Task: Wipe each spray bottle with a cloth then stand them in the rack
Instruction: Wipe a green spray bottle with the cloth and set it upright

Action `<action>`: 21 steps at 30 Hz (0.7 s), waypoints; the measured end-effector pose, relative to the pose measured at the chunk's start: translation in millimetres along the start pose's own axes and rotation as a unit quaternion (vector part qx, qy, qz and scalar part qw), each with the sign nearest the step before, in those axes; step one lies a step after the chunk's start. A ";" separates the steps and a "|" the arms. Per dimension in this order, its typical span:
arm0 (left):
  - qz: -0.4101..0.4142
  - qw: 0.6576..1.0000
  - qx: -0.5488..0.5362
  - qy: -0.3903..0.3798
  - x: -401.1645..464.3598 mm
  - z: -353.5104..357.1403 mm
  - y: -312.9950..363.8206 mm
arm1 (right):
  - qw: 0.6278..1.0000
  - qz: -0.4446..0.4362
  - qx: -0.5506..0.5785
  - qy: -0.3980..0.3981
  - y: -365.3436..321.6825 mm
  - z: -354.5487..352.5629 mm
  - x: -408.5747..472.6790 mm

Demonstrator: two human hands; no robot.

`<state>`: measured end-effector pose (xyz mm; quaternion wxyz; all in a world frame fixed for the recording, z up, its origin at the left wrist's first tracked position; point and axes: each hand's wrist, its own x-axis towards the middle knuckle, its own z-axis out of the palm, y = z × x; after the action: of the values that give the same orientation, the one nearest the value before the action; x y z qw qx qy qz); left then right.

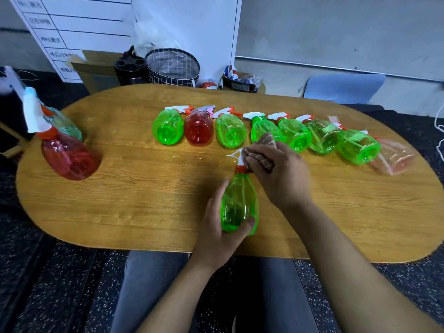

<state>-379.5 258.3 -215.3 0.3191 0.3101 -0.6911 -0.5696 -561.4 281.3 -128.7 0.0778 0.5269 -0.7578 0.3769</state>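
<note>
My left hand [217, 233] grips the base of a green spray bottle [239, 205] held over the oval wooden table [134, 195], its white nozzle pointing away from me. My right hand [280, 174] holds a brownish cloth [260, 152] bunched against the bottle's orange collar and spray head. Behind them a row of several bottles lies on its side, mostly green [168, 127], one red [199, 128], and a pale pink one [394, 157] at the right end. At the table's left, a red bottle [69, 157] and a clear teal one [64, 124] lie together. No rack is visible.
Beyond the table's far edge stand a grid-patterned fabric basket [173, 66], a black container [129, 68], a cardboard box [93, 70] and a white board. A blue chair [343, 88] sits at the back right. My legs are under the near edge.
</note>
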 end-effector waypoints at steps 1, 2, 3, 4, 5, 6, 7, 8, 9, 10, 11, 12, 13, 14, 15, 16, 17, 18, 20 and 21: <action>-0.004 1.000 -0.003 0.001 0.4 -0.1 -0.3 | 0.999 -0.016 0.020 -0.032 -1.5 3.3 -2.5; -0.011 1.000 -0.008 0.000 0.5 -0.1 0.3 | 0.997 -0.032 0.035 -0.062 -3.3 5.9 -5.0; -0.015 1.000 -0.011 -0.001 0.6 0.2 1.1 | 0.996 -0.038 0.033 -0.075 -3.8 7.1 -5.8; -0.014 1.000 -0.010 -0.004 0.4 0.8 2.0 | 0.997 -0.032 0.019 -0.066 -3.1 6.9 -4.2; -0.010 1.000 -0.004 -0.008 0.0 1.2 2.8 | 0.999 -0.018 -0.003 -0.038 -1.1 5.7 -0.9; -0.004 1.000 0.005 -0.012 -0.5 1.9 4.2 | 1.000 0.001 -0.026 -0.003 1.2 3.3 2.7; 0.001 1.000 0.011 -0.014 -0.9 2.4 5.6 | 0.999 0.019 -0.040 0.022 2.3 2.1 5.2; 0.005 1.000 0.010 -0.013 -0.9 2.9 6.8 | 0.999 0.024 -0.042 0.025 1.5 2.5 6.0; 0.006 1.000 0.003 -0.010 -0.7 3.4 7.5 | 0.999 0.014 -0.030 0.004 -1.4 4.0 5.4; 0.004 1.000 -0.004 -0.004 -0.5 3.8 7.8 | 0.999 -0.001 -0.011 -0.031 -5.6 5.7 3.7; 0.004 1.000 -0.008 0.002 -0.2 3.9 7.8 | 0.998 -0.014 0.001 -0.061 -8.4 7.6 2.1; 0.006 1.000 -0.008 0.005 -0.1 4.0 7.7 | 0.997 -0.018 -0.004 -0.071 -8.7 7.9 1.9; 0.009 1.000 -0.004 0.002 -0.4 4.0 7.7 | 0.998 -0.010 -0.022 -0.057 -6.1 6.3 4.1; 0.011 1.000 0.002 -0.003 -0.6 4.3 8.3 | 0.999 0.010 -0.043 -0.025 -1.5 3.2 7.8; 0.013 1.000 0.005 -0.006 -1.1 4.3 8.3 | 0.998 0.036 -0.059 0.010 3.0 0.1 11.0; 0.015 1.000 0.006 -0.006 -1.4 4.4 8.7 | 0.996 0.055 -0.066 0.028 6.4 -1.1 12.9; 0.015 1.000 0.004 -0.004 -1.9 4.7 8.6 | 0.997 0.054 -0.059 0.020 7.0 -0.2 12.0; 0.012 1.000 0.002 0.000 -1.6 5.3 8.3 | 0.999 0.036 -0.035 -0.011 4.8 1.7 10.0; 0.008 1.000 -0.004 0.010 -1.7 5.9 7.6 | 0.996 -0.004 0.029 -0.082 0.1 6.3 2.9; 0.009 1.000 -0.004 0.011 -1.9 5.8 7.6 | 0.995 -0.008 0.039 -0.089 0.3 6.0 2.0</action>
<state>-383.4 264.4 -208.8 0.3330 0.3086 -0.6881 -0.5660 -560.9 275.9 -132.0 -0.0078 0.5674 -0.7419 0.3572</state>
